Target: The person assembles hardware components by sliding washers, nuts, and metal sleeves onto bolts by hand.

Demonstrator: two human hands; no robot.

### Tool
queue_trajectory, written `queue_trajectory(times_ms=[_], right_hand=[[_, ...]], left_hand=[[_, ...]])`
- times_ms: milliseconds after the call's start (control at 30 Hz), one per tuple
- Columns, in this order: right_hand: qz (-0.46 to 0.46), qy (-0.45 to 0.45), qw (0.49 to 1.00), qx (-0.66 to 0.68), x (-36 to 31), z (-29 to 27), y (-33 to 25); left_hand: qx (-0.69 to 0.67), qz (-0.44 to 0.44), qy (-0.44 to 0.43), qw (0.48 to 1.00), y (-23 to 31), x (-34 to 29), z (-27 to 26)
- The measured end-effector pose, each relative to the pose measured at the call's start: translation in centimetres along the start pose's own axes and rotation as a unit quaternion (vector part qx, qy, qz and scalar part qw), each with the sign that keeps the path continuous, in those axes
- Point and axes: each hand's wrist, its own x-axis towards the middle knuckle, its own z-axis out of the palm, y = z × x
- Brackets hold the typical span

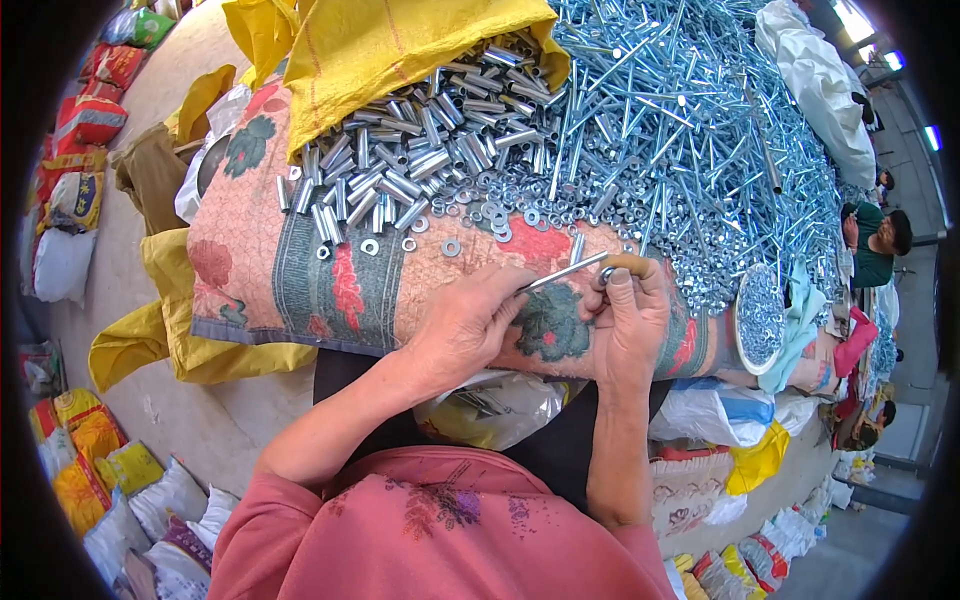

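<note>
Currently, slim metal rod (563, 273) held slantwise above the counter (375, 290), near its front edge; left hand's fingers pinch its lower end; right hand (630, 320) pinches a small round metal part (606, 274) at the tip, nut or washer, can't tell; step looks like fitting the two; next calls for steady alignment; loose washers (497, 222) behind; bolts (690, 110) heaped toward back right corner.

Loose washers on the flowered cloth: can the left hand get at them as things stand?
Likely yes: one washer lies just beyond the left hand, with only cloth between. That hand grips a metal rod, though, so it would probably need freeing first.
</note>
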Motion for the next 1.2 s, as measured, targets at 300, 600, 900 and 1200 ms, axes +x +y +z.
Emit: queue_trajectory(times_ms=[300, 600, 900, 1200], right_hand=[[0.095, -0.057, 0.99, 0.089, -0.5, -1.0, -1.2], [0.129, -0.145, 0.98, -0.04, -2.8, -0.5, -1.1], [-0.141, 0.067, 0.805, -0.572, 1.9, -6.3, -2.9], [-0.201, 0.054, 0.629, -0.749, 3.7, -8.6, -2.8]], left_hand=[[0.04, 0.053, -0.053, 0.996, -0.2, 0.2, -1.6], [-0.405, -0.265, -0.167, 0.859, 0.5, -0.3, -1.5], [-0.376, -0.132, -0.114, 0.91, 1.8, -0.5, -1.2], [-0.305, -0.191, -0.084, 0.929, 0.7, -1.4, 1.2]])
